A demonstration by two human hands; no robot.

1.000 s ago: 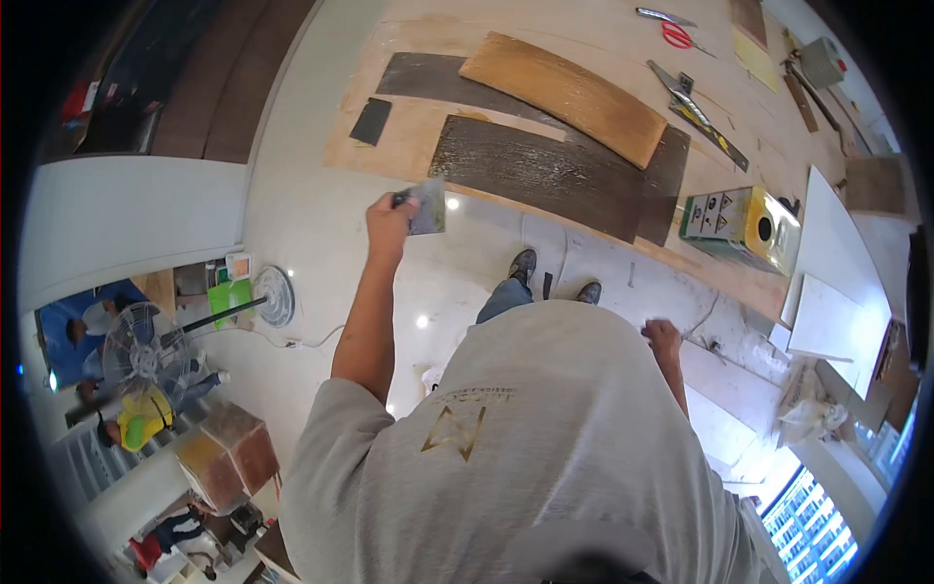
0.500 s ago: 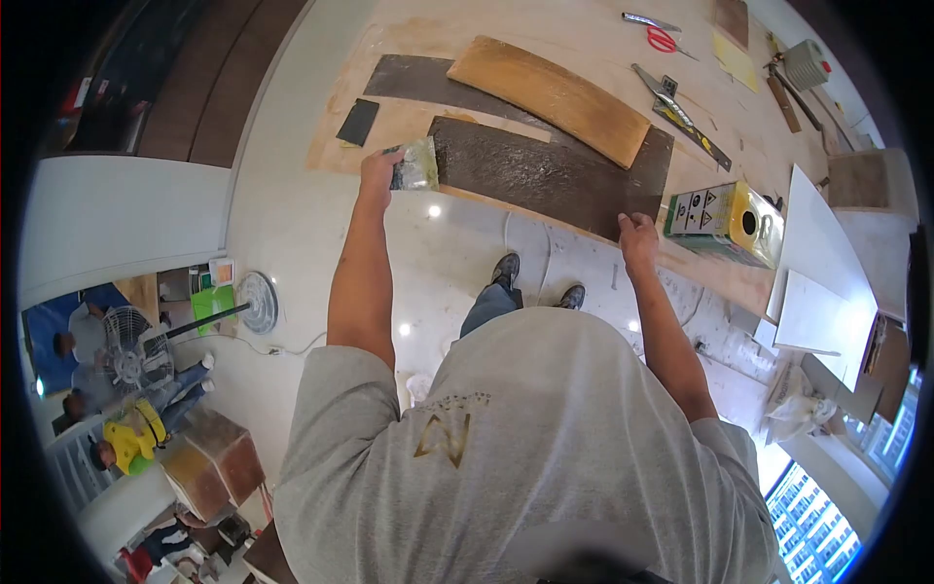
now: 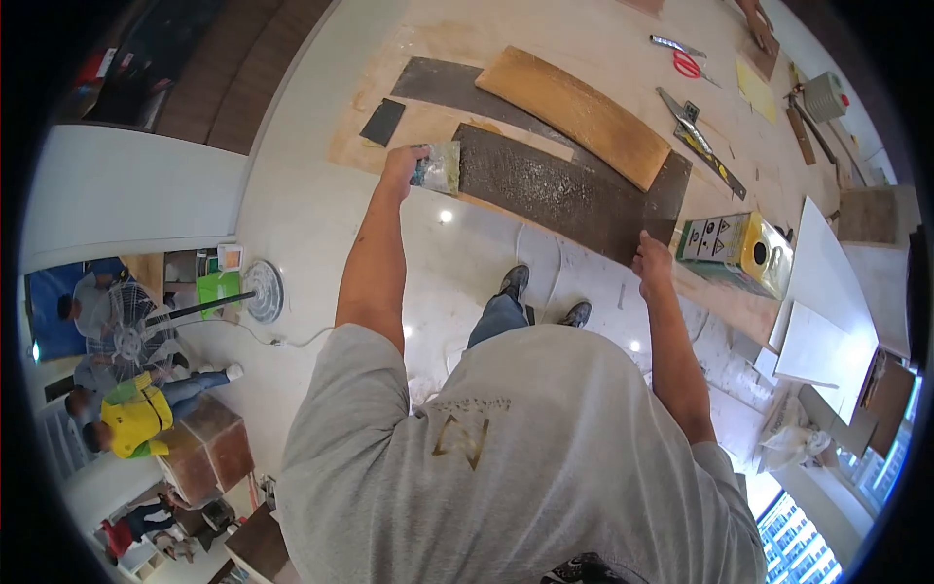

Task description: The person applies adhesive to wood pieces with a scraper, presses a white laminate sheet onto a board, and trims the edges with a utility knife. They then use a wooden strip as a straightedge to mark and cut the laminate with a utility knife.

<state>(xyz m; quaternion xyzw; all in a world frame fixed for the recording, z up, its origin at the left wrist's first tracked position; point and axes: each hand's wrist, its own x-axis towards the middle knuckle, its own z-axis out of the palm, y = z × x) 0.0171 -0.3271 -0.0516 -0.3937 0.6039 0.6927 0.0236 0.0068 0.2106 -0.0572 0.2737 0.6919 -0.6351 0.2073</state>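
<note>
My left hand (image 3: 401,171) is closed around a flat scraper (image 3: 438,167) with a smeared, whitish blade. That blade lies at the left end of a dark brown strip (image 3: 555,185), whose surface looks wet and streaked. At the strip's right end, the fingers of my right hand (image 3: 653,263) pinch its near edge. A curved tan wooden panel (image 3: 574,112) lies behind, partly covering another dark strip (image 3: 438,83). Beside my right hand stands a yellow and green metal can (image 3: 735,248). A small dark square piece (image 3: 383,123) rests beyond my left hand.
Red scissors (image 3: 687,64), a hand saw (image 3: 710,151) and a string spool (image 3: 827,95) lie on the worktable (image 3: 623,44). Another person's hand (image 3: 755,21) is at the far edge. White panels (image 3: 822,350) lean at right. A fan (image 3: 129,334) and people are at left.
The view has shifted, so the table things appear slightly lower and further right. Both hands keep their places on the strip. Another person's hand has come into view at the far edge.
</note>
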